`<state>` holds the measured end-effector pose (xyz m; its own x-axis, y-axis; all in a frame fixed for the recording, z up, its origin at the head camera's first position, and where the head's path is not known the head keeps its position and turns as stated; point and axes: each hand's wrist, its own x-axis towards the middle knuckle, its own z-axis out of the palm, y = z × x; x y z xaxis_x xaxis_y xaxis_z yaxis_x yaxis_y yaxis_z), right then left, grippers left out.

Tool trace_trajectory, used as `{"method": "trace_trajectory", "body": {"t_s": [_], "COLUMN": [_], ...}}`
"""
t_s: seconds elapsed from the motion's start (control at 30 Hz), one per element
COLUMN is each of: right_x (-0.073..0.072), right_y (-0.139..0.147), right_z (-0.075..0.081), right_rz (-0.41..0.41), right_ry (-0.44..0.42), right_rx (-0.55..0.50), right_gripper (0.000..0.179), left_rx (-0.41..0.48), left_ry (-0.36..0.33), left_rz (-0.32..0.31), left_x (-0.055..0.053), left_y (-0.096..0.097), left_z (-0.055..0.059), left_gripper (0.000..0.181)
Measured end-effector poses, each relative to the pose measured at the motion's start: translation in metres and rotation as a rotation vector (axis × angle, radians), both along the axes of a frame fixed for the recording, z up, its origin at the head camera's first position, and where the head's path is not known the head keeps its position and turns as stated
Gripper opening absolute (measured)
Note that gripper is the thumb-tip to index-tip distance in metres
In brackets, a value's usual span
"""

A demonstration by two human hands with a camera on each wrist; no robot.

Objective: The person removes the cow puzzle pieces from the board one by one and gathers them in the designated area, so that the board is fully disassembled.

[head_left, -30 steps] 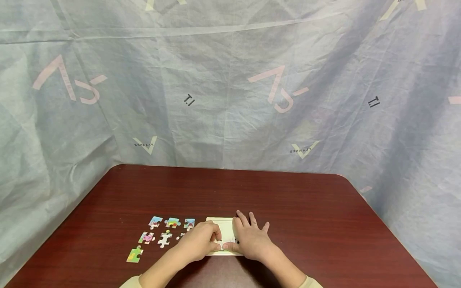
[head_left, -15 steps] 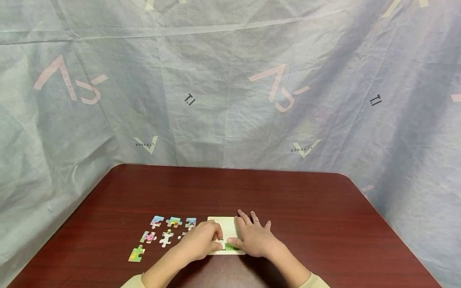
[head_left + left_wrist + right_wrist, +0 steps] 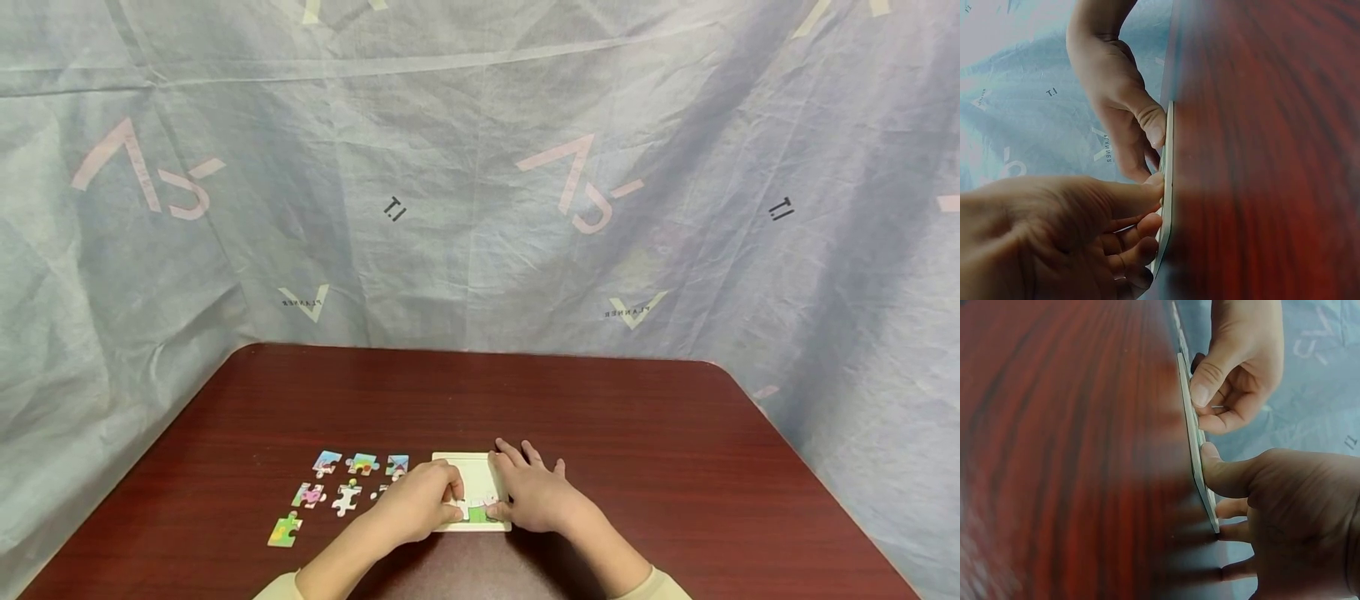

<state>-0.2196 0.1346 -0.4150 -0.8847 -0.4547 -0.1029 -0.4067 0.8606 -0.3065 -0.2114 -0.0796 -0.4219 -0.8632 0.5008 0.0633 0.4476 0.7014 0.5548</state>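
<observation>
A shallow cream puzzle tray (image 3: 476,477) lies on the table between my two hands. Along its near side show green-and-white puzzle pieces (image 3: 477,514), partly covered by the thumbs. My left hand (image 3: 416,502) has its fingers curled over the tray's left part, and thumb and forefinger pinch a puzzle piece that is mostly hidden. My right hand (image 3: 536,495) lies over the tray's right edge with fingers spread towards the table. Its thumb (image 3: 1213,469) presses at the near right corner. From the side, the tray's edge (image 3: 1170,159) looks flat on the table.
Left of the tray lie several loose puzzle pieces: a green one (image 3: 285,529), a pink one (image 3: 308,495), a white one (image 3: 347,497), and a far row with a blue one (image 3: 327,463). One piece is partly behind the left hand. A grey printed cloth (image 3: 480,208) hangs behind the table.
My right thumb lifts off the near pieces, then comes back down near the right corner, uncovering more green and white. The left hand stays nearly in place.
</observation>
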Motion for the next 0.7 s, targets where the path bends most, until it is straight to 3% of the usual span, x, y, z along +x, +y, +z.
{"method": "trace_trajectory", "body": {"t_s": [0.47,0.7], "right_x": [0.0004,0.0009], "right_y": [-0.0020,-0.0020], "right_z": [-0.0022,-0.0010], "right_rz": [-0.015,-0.018], "right_ry": [-0.002,0.010], "right_rx": [0.001,0.001], "right_gripper": [0.075,0.075], "left_rx": [-0.025,-0.038], "left_ry": [0.035,0.072], "left_rz": [-0.025,-0.008], "left_x": [0.0024,0.0044], "left_y": [0.0018,0.0047], "left_z": [0.0012,0.0034], "left_gripper": [0.021,0.023]}}
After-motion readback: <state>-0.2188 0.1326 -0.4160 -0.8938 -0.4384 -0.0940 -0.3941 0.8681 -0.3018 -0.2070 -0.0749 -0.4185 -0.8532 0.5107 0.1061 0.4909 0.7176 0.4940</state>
